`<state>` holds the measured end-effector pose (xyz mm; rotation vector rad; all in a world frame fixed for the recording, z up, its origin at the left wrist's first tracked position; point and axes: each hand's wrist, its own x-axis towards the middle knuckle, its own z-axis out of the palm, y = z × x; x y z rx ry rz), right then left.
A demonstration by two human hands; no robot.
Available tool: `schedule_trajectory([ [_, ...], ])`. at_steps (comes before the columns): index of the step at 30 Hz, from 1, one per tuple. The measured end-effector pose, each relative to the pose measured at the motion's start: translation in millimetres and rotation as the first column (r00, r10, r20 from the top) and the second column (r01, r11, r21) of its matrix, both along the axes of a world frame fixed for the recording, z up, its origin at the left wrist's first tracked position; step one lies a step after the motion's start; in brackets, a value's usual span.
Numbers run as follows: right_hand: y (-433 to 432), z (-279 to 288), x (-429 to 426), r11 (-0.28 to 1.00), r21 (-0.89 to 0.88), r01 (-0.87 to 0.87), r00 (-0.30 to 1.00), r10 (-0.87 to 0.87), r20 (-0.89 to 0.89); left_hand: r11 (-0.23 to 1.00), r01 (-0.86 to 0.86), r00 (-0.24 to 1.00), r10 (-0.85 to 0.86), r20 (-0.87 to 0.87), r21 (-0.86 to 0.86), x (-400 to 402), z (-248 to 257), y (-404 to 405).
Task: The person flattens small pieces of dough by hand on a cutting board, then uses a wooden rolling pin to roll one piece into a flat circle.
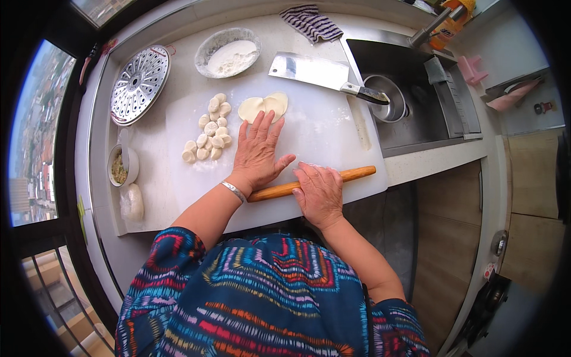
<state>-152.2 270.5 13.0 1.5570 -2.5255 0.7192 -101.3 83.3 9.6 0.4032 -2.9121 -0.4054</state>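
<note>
My left hand stretches flat over the white cutting board, fingers apart. Its fingertips reach the near edge of several overlapping rolled dough wrappers; whether it presses on them I cannot tell. My right hand grips a wooden rolling pin near the board's front edge. The pin's other end lies by my left wrist, which wears a silver bracelet. Left of my left hand, several small flattened dough pieces lie in a loose group on the floured board.
A cleaver lies across the board's far right, its handle over the sink. Behind are a bowl of flour and a striped cloth. A perforated steamer plate, a bowl of filling and a wrapped dough lump line the left.
</note>
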Motion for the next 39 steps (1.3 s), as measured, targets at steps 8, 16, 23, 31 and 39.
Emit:
schedule_trajectory([
  [8, -23, 6, -8, 0.998, -0.015, -0.058, 0.998, 0.058, 0.000, 0.604, 0.085, 0.861, 0.355, -0.363, 0.793, -3, -3, -27],
  [16, -36, 9, 12, 0.993, -0.097, -0.070, 0.992, 0.079, 0.093, 0.909, -0.182, 0.978, 0.126, 0.169, 0.376, 33, 26, -32],
  [23, -67, 6, 24, 0.992, 0.049, 0.114, 0.992, -0.117, 0.048, 0.877, -0.180, 0.964, 0.066, 0.259, 0.446, 41, 33, -24],
  [31, -115, 6, -2, 0.954, 0.226, 0.200, 0.976, -0.215, 0.046, 0.768, -0.263, 0.965, 0.200, 0.171, 0.584, 39, 23, -35],
  [39, -110, 1, -2, 0.942, 0.269, 0.202, 0.979, -0.190, -0.068, 0.772, -0.246, 0.969, 0.199, 0.146, 0.586, 34, 22, -35],
])
